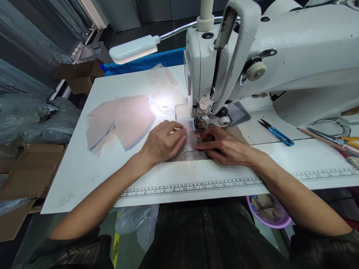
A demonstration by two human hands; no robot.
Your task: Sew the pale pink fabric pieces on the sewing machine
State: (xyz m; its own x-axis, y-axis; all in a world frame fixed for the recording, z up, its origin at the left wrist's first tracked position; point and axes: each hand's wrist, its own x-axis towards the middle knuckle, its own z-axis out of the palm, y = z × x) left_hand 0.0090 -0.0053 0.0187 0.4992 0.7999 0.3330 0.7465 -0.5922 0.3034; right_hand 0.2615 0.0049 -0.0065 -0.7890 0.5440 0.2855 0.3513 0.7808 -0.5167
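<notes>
My left hand [164, 141] rests on the white table just left of the needle plate, fingers curled and pinching the edge of a small sheer fabric piece [190, 148]. My right hand [224, 145] lies flat on the same piece from the right, fingers pressed together and pointing left under the presser foot [199, 125]. The white sewing machine [280, 56] stands right above both hands. A small red tag shows on the fabric between my fingertips.
A stack of pale pink cut pieces [120, 121] lies to the left under a lamp [134, 48]. Blue snips [276, 132], pencils and yellow scissors [336, 140] lie to the right. A ruler strip [190, 185] runs along the front edge; a purple basket [269, 213] hangs below.
</notes>
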